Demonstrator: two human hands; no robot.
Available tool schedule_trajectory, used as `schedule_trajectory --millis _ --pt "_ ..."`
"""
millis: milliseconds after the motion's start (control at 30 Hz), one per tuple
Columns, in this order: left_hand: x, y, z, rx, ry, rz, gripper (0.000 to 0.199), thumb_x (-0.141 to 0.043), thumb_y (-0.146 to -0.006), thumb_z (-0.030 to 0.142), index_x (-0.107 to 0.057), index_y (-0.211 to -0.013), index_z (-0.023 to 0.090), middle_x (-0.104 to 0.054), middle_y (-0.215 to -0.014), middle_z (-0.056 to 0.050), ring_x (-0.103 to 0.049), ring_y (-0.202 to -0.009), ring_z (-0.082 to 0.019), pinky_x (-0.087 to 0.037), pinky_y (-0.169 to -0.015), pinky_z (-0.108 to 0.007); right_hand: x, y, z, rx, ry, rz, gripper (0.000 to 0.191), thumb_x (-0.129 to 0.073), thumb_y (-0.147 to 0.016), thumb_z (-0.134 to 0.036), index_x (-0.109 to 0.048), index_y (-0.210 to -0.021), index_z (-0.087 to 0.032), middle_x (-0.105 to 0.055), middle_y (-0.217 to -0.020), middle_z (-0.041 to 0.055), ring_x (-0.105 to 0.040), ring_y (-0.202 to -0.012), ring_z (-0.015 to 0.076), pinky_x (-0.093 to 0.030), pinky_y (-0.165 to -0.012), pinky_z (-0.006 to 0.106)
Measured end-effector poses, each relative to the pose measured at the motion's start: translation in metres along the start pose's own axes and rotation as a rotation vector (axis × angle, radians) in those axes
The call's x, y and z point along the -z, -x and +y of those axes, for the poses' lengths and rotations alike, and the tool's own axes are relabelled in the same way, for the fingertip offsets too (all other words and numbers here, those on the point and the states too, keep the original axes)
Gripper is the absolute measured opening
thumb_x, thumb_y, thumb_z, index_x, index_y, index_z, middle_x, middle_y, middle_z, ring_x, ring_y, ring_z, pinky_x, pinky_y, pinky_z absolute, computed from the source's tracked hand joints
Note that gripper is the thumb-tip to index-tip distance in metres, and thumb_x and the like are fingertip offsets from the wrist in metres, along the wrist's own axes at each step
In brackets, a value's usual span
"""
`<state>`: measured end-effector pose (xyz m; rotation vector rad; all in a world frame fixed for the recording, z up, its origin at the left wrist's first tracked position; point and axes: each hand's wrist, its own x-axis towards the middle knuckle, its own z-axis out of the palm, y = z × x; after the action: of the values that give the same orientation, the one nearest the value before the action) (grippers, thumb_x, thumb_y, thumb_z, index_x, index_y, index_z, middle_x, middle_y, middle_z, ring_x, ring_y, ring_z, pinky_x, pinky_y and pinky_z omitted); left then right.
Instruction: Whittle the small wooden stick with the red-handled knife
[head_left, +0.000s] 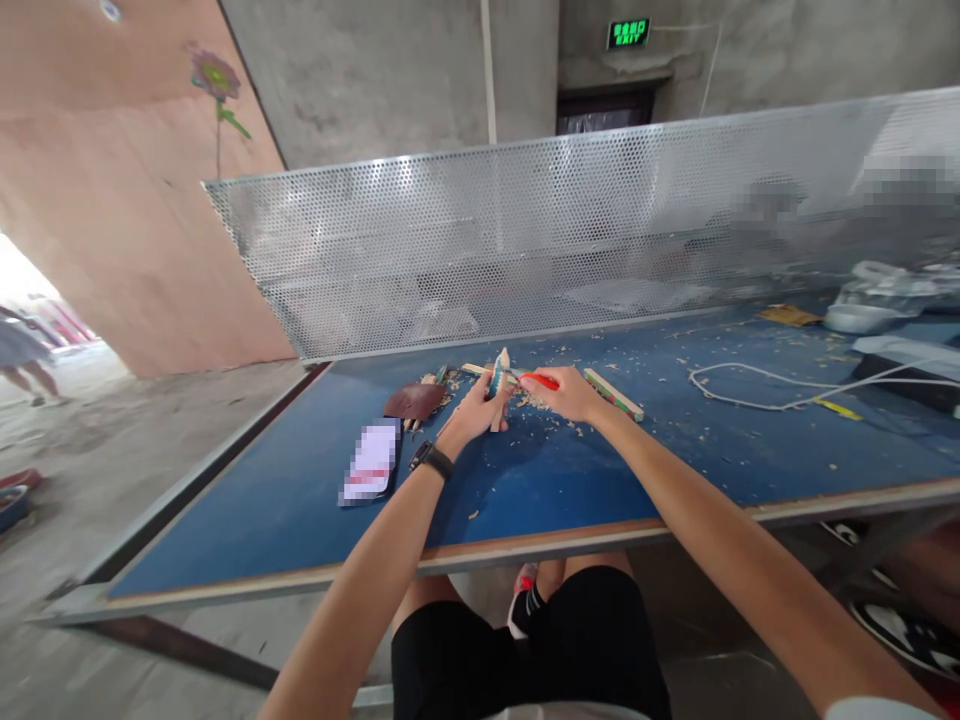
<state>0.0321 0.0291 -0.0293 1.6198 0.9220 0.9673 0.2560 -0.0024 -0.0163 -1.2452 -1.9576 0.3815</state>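
Note:
My left hand (pixel 472 412) is closed around a small upright piece of pale wood (pixel 505 356) with a pointed, whittled top and a blue-green strip along its side. My right hand (pixel 571 394) grips a carving knife by its red handle (pixel 541 381). The short blade points left at the wood, just above my left fingers; whether it touches cannot be made out. Pale wood shavings (pixel 536 402) lie scattered under and around both hands. Beside my right hand rests a wooden stick (pixel 613 394) with green and red colouring.
On the blue table (pixel 300 520), left of my hands, lie a brown leather-like piece (pixel 415 401) and a phone (pixel 371 462). To the right are a white cord (pixel 739 405), a yellow tool (pixel 838 409) and plastic bags (pixel 877 300). A perforated metal screen (pixel 465 250) borders the far edge.

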Motion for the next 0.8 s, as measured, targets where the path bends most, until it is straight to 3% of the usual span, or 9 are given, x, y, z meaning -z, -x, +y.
schedule_trajectory --millis 233,467,633,800 --pt "0.001 0.009 0.02 0.018 0.018 0.033 0.048 -0.081 -0.09 0.043 -0.053 -0.123 0.023 -0.058 -0.062 0.009 -0.054 -0.039 -0.009 -0.051 -0.046 -0.023 -0.004 -0.002 0.0 -0.023 0.036 -0.045 0.062 -0.05 -0.099 -0.076 -0.082 -0.107 -0.023 -0.073 -0.077 0.006 -0.063 -0.07 0.0231 -0.038 -0.065 0.033" --pt "0.002 0.009 0.018 -0.02 0.163 -0.002 0.043 -0.082 -0.084 0.032 -0.05 -0.11 0.023 -0.048 -0.057 0.012 -0.042 -0.038 -0.007 -0.04 -0.041 -0.022 -0.003 -0.001 -0.002 -0.01 0.039 -0.072 0.063 -0.053 -0.097 -0.078 -0.084 -0.099 -0.023 -0.07 -0.07 0.0039 -0.059 -0.065 0.0213 -0.033 -0.06 0.033" --pt "0.001 0.009 0.017 0.006 0.164 -0.024 0.043 -0.086 -0.083 0.044 -0.054 -0.102 0.023 -0.046 -0.055 0.01 -0.042 -0.04 -0.008 -0.036 -0.041 -0.023 -0.001 0.0 -0.003 0.018 0.029 -0.095 0.06 -0.054 -0.098 -0.074 -0.085 -0.109 -0.024 -0.075 -0.077 0.0055 -0.063 -0.069 0.0229 -0.037 -0.062 0.034" --pt "0.0 0.009 0.016 0.016 0.048 0.009 0.049 -0.085 -0.083 0.057 -0.056 -0.1 0.022 -0.044 -0.052 0.012 -0.039 -0.038 -0.006 -0.033 -0.04 -0.021 0.0 0.002 -0.003 0.038 0.149 -0.051 0.056 -0.054 -0.098 -0.071 -0.086 -0.102 -0.025 -0.076 -0.078 0.0074 -0.065 -0.07 0.0242 -0.036 -0.062 0.034"
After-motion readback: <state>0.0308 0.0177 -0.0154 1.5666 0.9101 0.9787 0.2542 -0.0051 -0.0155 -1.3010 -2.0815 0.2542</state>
